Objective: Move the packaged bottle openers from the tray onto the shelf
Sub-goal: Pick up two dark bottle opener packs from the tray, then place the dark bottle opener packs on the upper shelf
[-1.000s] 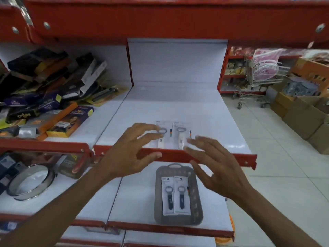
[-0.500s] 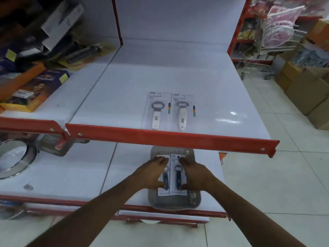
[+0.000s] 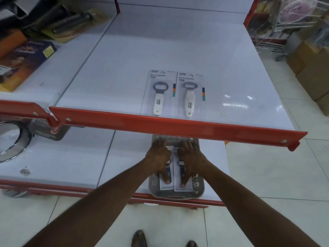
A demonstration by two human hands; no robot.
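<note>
Two packaged bottle openers with white handles lie side by side on the upper white shelf [image 3: 124, 68], the left pack [image 3: 159, 91] and the right pack [image 3: 191, 95], just behind its red front rail. On the lower shelf a grey tray [image 3: 199, 189] holds two packs with dark-handled openers. My left hand [image 3: 159, 157] lies flat over the left dark pack [image 3: 164, 187], thumb at its near end, fingers over its far end. My right hand [image 3: 191, 158] lies the same way over the right dark pack [image 3: 185, 188]. Both packs rest in the tray.
The red rail [image 3: 178, 124] of the upper shelf overhangs the tray's far end. Boxed goods [image 3: 26, 56] crowd the left upper shelf. A round metal sieve [image 3: 10, 139] sits at lower left. Cardboard boxes [image 3: 313, 72] stand on the tiled floor at right.
My hands came down from the upper shelf, where they left the two white-handled packs, to the tray. They now spread over the two dark-handled packs, fingers reaching further along them.
</note>
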